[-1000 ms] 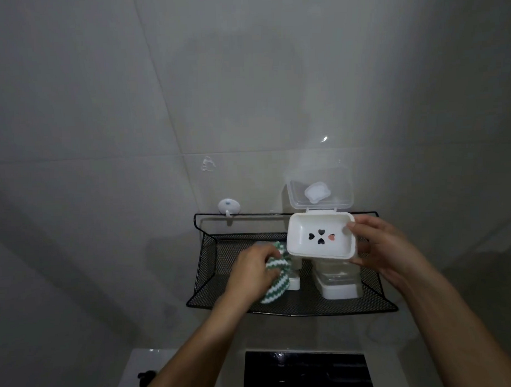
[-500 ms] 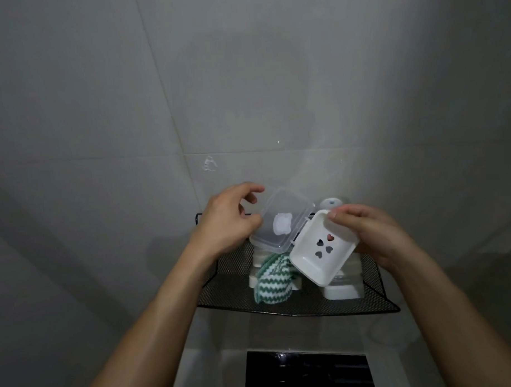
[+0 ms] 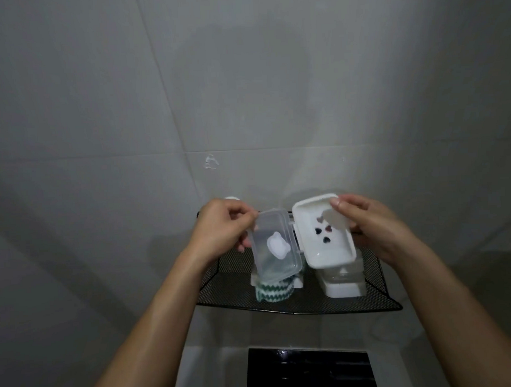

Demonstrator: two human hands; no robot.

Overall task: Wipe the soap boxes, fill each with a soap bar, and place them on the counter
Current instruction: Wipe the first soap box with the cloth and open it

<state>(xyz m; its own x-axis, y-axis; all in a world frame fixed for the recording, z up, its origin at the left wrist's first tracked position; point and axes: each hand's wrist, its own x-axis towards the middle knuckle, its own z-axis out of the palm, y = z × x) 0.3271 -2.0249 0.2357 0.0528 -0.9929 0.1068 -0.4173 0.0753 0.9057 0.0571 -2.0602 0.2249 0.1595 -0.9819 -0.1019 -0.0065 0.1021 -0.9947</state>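
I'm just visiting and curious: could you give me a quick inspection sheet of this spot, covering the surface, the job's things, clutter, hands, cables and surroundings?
Surface: black mesh shelf on the wall; pale counter below.
Job's things: open soap box held up, clear lid beside white tray with heart-shaped holes; another soap box on the shelf; green-and-white cloth on the shelf.
Clutter: nothing seen.
Hands: left hand pinches the lid; right hand grips the tray.
Cables: nothing seen.
Surroundings: grey tiled wall; dark panel below.

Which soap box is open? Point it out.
The soap box held in both hands: its clear lid is swung aside. The soap box on the mesh shelf sits closed, untouched.
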